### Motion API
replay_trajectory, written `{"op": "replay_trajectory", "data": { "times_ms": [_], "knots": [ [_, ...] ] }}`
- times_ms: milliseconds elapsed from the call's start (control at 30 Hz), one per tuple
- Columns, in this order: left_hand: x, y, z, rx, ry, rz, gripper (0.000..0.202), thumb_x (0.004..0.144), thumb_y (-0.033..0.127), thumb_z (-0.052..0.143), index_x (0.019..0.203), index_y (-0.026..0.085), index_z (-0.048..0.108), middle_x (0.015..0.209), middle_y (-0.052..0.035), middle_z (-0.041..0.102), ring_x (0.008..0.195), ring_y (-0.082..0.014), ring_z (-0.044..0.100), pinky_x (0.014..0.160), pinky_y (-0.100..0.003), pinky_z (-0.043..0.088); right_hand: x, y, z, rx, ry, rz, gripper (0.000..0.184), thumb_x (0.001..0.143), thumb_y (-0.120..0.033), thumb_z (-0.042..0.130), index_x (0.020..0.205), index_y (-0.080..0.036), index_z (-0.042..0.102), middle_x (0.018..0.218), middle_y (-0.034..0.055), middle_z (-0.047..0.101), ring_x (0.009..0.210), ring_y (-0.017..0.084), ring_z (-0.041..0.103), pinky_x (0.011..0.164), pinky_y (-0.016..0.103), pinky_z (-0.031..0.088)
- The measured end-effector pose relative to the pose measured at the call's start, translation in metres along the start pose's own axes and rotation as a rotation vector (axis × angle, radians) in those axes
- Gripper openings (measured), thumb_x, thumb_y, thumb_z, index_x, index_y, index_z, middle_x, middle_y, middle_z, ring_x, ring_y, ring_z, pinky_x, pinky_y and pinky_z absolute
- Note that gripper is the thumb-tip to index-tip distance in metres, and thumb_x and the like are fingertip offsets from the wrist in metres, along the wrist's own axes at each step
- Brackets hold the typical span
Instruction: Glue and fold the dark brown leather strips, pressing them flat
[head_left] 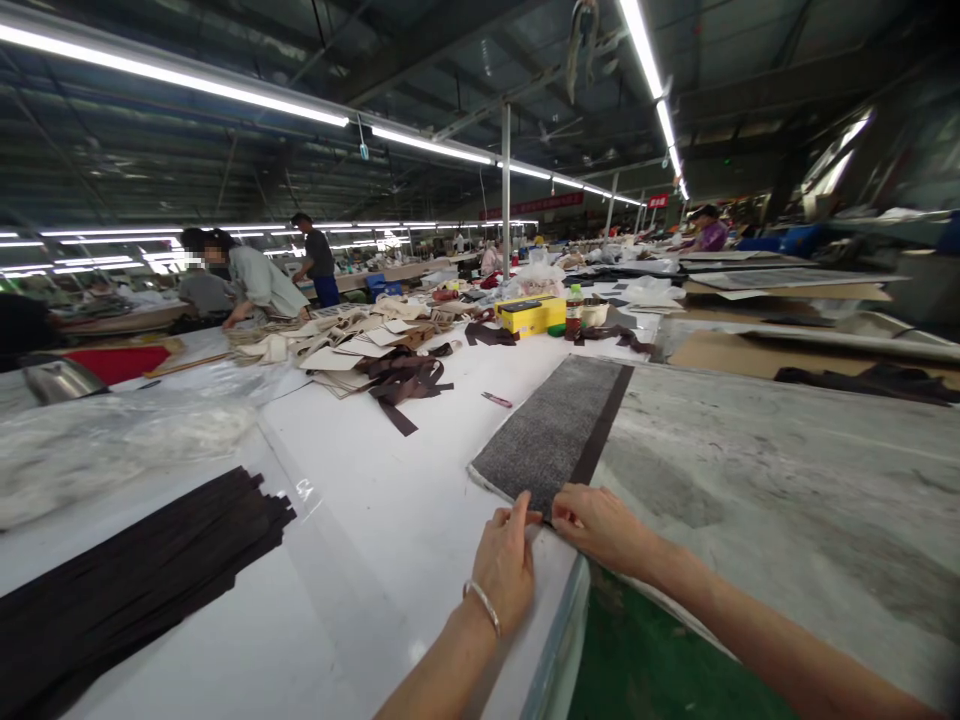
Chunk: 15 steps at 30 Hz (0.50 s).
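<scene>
A dark grey felt-like panel (544, 430) lies flat on the white table, with a dark brown fabric strip (604, 425) along its right side. My left hand (506, 560), wearing a silver bangle (482, 607), is closed at the panel's near edge, index finger stretched along it. Close beside it, my right hand (600, 522) has its fingers curled and pinched at the near end of the strip. The fingertips partly hide the corner they grip. Beyond the panel's left side, small pink-handled thread snips (496, 399) rest on the table.
A bundle of dark strips (142, 580) lies at the left, near plastic wrapping (120, 440). Pale cut pieces (360, 345) are heaped farther back. Past them are a yellow box (534, 316) and a bottle (574, 315). A greyish stained surface (787, 480) spreads right. Co-workers stand far left.
</scene>
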<state>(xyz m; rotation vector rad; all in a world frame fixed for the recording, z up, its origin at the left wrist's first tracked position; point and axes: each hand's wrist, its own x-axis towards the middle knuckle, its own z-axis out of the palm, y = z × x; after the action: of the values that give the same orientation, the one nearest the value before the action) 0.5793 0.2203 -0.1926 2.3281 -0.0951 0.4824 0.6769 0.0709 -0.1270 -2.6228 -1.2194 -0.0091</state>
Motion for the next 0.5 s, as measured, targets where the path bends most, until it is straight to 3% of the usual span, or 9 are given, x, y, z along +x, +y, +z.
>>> {"op": "replay_trajectory", "data": {
  "times_ms": [167,333,500],
  "knots": [
    [-0.001,0.000,0.001,-0.002,0.009,-0.012,0.067,0.081,0.001,0.037,0.145,0.014,0.025,0.122,-0.0076,0.061,0.115,-0.0219,0.048,0.101,-0.035,0.037,0.003,-0.005,-0.005,-0.048,0.071,0.002,0.021,0.088,-0.015,0.046,0.072,-0.018,0.059,0.081,0.0026,0.059,0.075,0.015,0.056,0.068,0.027,0.032],
    [-0.002,0.000,0.001,0.007,0.009,-0.017,0.066,0.081,0.002,0.036,0.145,0.014,0.025,0.122,-0.0083,0.061,0.115,-0.0217,0.049,0.100,-0.035,0.038,0.007,0.009,0.000,0.011,0.100,0.064,0.022,0.089,-0.016,0.043,0.073,-0.018,0.058,0.080,0.0016,0.058,0.069,0.013,0.055,0.062,0.025,0.033],
    [-0.001,-0.002,0.002,0.016,0.001,-0.007,0.067,0.081,0.002,0.036,0.146,0.014,0.023,0.122,-0.0073,0.061,0.115,-0.0224,0.048,0.099,-0.035,0.038,0.006,0.027,0.009,0.093,0.084,0.112,0.003,0.080,-0.021,0.059,0.080,-0.018,0.058,0.081,0.0010,0.061,0.073,0.014,0.057,0.063,0.023,0.037]
  ]
}}
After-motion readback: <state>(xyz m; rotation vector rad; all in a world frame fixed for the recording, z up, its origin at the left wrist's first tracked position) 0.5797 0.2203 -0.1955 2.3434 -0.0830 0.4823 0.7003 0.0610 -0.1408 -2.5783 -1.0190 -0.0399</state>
